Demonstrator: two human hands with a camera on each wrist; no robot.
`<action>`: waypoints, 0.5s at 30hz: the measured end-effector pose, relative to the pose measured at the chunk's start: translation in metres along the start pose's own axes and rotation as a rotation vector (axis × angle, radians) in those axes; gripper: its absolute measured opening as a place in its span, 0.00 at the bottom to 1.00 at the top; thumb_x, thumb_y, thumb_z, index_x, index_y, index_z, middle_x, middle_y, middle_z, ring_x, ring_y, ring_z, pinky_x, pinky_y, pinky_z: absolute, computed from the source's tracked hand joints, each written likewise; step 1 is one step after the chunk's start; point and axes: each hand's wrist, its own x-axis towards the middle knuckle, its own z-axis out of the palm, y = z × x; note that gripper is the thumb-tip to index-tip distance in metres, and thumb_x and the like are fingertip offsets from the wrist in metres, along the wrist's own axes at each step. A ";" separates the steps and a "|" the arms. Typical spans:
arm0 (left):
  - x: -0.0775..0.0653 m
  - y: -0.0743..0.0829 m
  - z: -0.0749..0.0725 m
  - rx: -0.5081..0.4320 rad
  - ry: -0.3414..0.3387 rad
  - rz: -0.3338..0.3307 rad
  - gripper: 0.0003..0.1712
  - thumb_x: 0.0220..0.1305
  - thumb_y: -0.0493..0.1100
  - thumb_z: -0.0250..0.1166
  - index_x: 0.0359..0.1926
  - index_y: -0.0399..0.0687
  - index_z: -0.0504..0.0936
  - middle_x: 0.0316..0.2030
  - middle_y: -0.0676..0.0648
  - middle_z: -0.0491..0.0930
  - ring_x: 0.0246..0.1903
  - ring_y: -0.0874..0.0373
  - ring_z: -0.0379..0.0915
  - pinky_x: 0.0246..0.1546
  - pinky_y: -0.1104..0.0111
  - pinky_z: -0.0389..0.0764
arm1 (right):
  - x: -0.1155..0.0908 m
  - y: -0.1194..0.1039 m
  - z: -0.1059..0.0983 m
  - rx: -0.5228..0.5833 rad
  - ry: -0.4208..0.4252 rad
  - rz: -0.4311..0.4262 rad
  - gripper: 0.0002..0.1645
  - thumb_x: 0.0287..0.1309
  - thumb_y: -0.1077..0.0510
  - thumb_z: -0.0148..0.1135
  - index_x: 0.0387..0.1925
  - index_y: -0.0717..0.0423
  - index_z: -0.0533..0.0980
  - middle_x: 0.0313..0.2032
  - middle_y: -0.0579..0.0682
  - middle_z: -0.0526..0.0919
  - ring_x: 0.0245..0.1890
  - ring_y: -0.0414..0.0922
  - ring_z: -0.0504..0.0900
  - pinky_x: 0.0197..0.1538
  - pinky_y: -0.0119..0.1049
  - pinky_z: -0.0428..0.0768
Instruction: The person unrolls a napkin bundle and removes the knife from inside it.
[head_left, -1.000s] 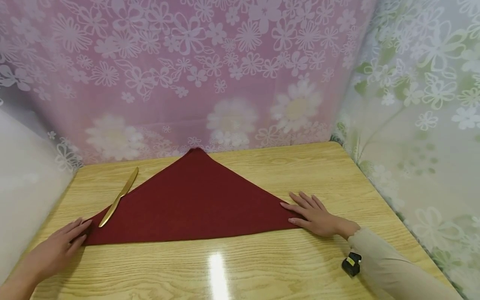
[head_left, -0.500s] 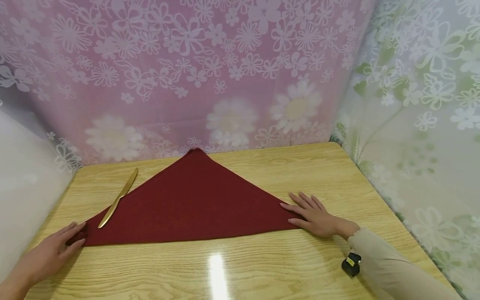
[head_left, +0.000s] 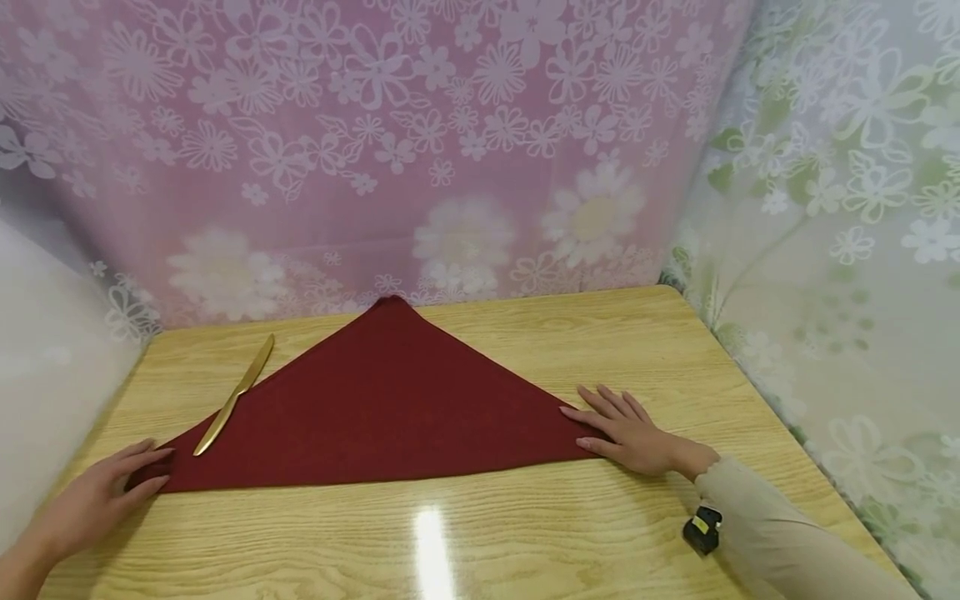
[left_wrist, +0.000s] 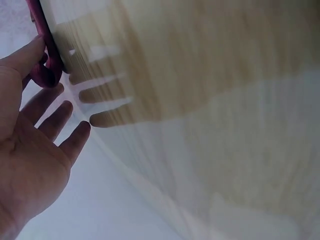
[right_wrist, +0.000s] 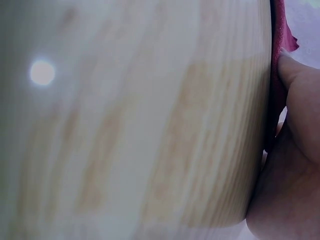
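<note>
A dark red cloth napkin (head_left: pixel 390 400), folded into a triangle, lies on the wooden table with its peak at the far edge. At its left corner my left hand (head_left: pixel 97 500) pinches the cloth between thumb and fingers; in the left wrist view, the corner (left_wrist: pixel 47 72) curls beside the thumb, while the other fingers are spread. My right hand (head_left: pixel 637 437) rests flat on the right corner, fingers extended; the right wrist view shows its thumb (right_wrist: pixel 295 70) against the cloth edge. A gold table knife (head_left: pixel 234 398) lies slantwise, partly across the napkin's left slope.
The wood-grain table (head_left: pixel 600 517) reaches back to a pink flowered curtain (head_left: pixel 360 183). Another flowered sheet (head_left: pixel 840 275) hangs along the right side. A small black device (head_left: pixel 702 530) is by the right sleeve. Light glares off the tabletop in front.
My left hand has shifted slightly left, and the napkin's left corner now reaches further out. The knife has slid a little left with it. The right hand has stayed still.
</note>
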 end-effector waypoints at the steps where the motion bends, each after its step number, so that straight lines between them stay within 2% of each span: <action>1: 0.000 -0.002 0.000 -0.008 0.006 -0.002 0.23 0.64 0.39 0.64 0.56 0.28 0.75 0.56 0.22 0.67 0.62 0.82 0.36 0.47 0.95 0.39 | 0.000 0.000 0.000 -0.002 0.001 0.000 0.31 0.71 0.46 0.48 0.72 0.46 0.60 0.73 0.60 0.46 0.71 0.64 0.38 0.64 0.65 0.34; 3: -0.001 -0.007 0.000 -0.026 0.025 -0.007 0.21 0.64 0.38 0.64 0.55 0.29 0.77 0.56 0.22 0.67 0.56 0.89 0.36 0.47 0.95 0.40 | 0.000 -0.001 0.000 -0.006 0.004 0.000 0.31 0.71 0.46 0.48 0.72 0.46 0.60 0.73 0.60 0.46 0.71 0.64 0.38 0.64 0.65 0.34; 8: -0.006 -0.016 -0.002 -0.041 0.029 -0.065 0.20 0.65 0.38 0.63 0.55 0.29 0.76 0.55 0.19 0.66 0.57 0.88 0.36 0.45 0.95 0.42 | 0.000 -0.001 0.000 -0.008 0.000 0.000 0.31 0.71 0.47 0.48 0.72 0.47 0.60 0.73 0.60 0.46 0.71 0.64 0.38 0.64 0.66 0.34; 10: -0.007 -0.018 -0.004 -0.017 0.017 -0.111 0.22 0.66 0.40 0.63 0.55 0.29 0.76 0.55 0.19 0.66 0.67 0.72 0.41 0.54 0.87 0.52 | 0.000 0.000 0.000 -0.010 0.000 0.000 0.31 0.71 0.47 0.48 0.72 0.47 0.60 0.73 0.61 0.46 0.71 0.64 0.38 0.64 0.66 0.34; 12: -0.008 -0.020 -0.006 0.000 -0.002 -0.159 0.23 0.66 0.41 0.62 0.56 0.28 0.75 0.56 0.18 0.64 0.69 0.46 0.49 0.60 0.66 0.62 | 0.000 -0.001 0.000 -0.011 0.001 -0.001 0.31 0.71 0.47 0.48 0.72 0.47 0.60 0.73 0.61 0.46 0.71 0.65 0.38 0.64 0.66 0.34; 14: -0.008 -0.020 -0.009 0.015 -0.022 -0.200 0.24 0.67 0.42 0.62 0.56 0.28 0.75 0.56 0.17 0.63 0.60 0.24 0.55 0.53 0.46 0.66 | 0.000 -0.002 -0.001 -0.011 0.004 -0.002 0.31 0.71 0.48 0.48 0.72 0.48 0.60 0.72 0.61 0.46 0.70 0.65 0.39 0.64 0.66 0.34; 15: -0.008 -0.019 -0.011 0.020 -0.036 -0.216 0.24 0.67 0.43 0.62 0.56 0.27 0.74 0.56 0.17 0.62 0.54 0.19 0.57 0.46 0.40 0.66 | 0.000 -0.002 -0.001 -0.010 0.004 -0.004 0.30 0.71 0.48 0.48 0.71 0.48 0.60 0.72 0.61 0.46 0.70 0.65 0.39 0.64 0.66 0.35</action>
